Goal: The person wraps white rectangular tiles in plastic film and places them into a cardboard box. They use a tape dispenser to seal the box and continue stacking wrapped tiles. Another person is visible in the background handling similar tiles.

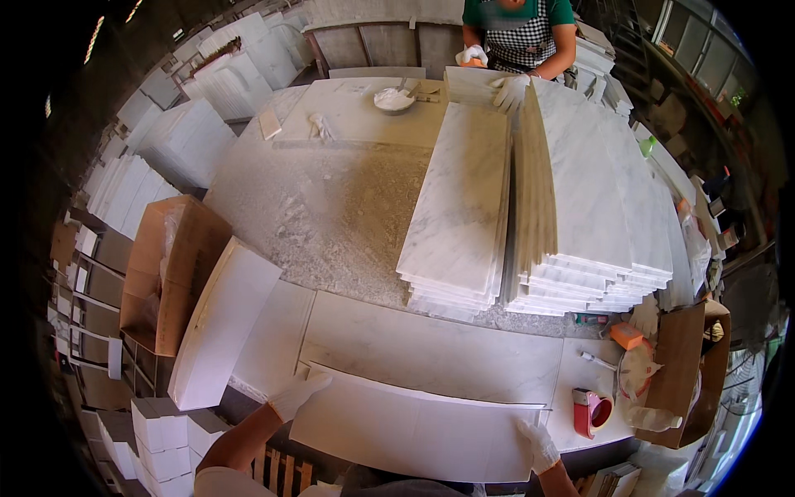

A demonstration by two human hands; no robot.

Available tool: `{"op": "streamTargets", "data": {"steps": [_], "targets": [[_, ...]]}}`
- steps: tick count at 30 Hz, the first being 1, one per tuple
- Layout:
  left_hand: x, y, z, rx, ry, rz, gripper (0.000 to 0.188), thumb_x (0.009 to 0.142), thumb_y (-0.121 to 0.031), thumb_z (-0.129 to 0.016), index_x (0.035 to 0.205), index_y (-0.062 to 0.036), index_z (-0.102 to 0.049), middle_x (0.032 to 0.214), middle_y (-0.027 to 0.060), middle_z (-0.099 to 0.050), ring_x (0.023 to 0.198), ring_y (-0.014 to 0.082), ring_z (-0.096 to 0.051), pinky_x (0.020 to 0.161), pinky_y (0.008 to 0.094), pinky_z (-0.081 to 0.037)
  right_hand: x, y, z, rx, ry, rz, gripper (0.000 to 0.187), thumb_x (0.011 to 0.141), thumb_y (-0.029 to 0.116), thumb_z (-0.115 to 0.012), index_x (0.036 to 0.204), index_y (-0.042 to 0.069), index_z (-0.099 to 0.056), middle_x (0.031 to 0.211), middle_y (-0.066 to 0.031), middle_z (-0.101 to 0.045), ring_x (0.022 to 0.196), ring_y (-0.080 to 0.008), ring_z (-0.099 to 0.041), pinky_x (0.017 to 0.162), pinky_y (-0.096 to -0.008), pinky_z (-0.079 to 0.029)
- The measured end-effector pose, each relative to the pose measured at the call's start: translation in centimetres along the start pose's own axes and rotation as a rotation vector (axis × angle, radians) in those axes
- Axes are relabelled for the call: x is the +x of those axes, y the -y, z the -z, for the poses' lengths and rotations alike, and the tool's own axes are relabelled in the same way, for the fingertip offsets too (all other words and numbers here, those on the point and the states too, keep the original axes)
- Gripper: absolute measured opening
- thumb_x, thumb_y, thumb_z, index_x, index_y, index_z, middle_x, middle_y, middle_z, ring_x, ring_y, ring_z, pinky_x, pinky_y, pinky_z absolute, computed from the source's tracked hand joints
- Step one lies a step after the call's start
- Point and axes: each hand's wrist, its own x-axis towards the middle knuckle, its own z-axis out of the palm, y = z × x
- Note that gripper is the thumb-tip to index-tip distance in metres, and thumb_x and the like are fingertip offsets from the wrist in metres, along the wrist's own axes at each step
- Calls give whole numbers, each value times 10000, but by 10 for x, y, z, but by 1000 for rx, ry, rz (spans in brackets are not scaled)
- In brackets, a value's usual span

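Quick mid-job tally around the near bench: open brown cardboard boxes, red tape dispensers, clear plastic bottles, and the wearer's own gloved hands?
Open brown cardboard boxes: 2
Red tape dispenser: 1
Clear plastic bottle: 1
Wearer's left gloved hand: 1
Wearer's right gloved hand: 1
Total: 6

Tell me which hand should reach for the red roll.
Right hand, probably: it touches the panel near the red roll; the left hand is at the panel's far end.

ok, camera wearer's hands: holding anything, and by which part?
A long white panel, held at both ends: left hand at its upper left corner, right hand at its right end. Exact grip underneath isn't visible.
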Motion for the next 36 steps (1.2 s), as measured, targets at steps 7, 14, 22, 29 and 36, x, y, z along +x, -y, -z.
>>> {"op": "streamTargets", "data": {"steps": [7,14,22,29,36], "targets": [[-33,-22,17,-243,-39,-384,473,853,-145,-721,1281,4,-588,1150,99,-659,1053,155,-605,882,328,-509,2,26,19,-382,81,331,460,837,138,-760,1251,28,-594,1145,-79,-681,1011,-173,-651,860,-348,-553],[-65,-5,28,442,-228,-452,552,817,-210,-740,1308,-15,-580,1213,131,-658,1141,293,-607,944,376,-492,12,2,68,-878,-52,678,444,869,136,-724,1269,26,-565,1189,-114,-667,1092,-240,-641,917,-369,-529],[-52,86,53,663,-221,-452,668,756,-253,-784,1330,-2,-552,1284,195,-617,1212,346,-566,978,389,-471,4,-26,107,-1044,34,627,503,860,95,-717,1315,34,-511,1162,-86,-658,1039,-229,-640,885,-368,-521],[-104,17,15,366,-250,-313,655,741,-37,-819,1334,19,-547,1315,161,-602,1145,232,-606,979,342,-472,-33,21,121,-880,198,252,571,872,55,-680,1396,32,-451,1180,-70,-640,1064,-215,-624,915,-344,-500],[-121,-13,-8,440,-329,-999,597,714,35,-821,1274,-35,-625,1360,123,-548,1135,227,-601,895,342,-541,16,24,96,-679,411,472,638,924,314,-688,1428,3,-449,1217,-68,-638,1084,-174,-611,960,-298,-471]]}}
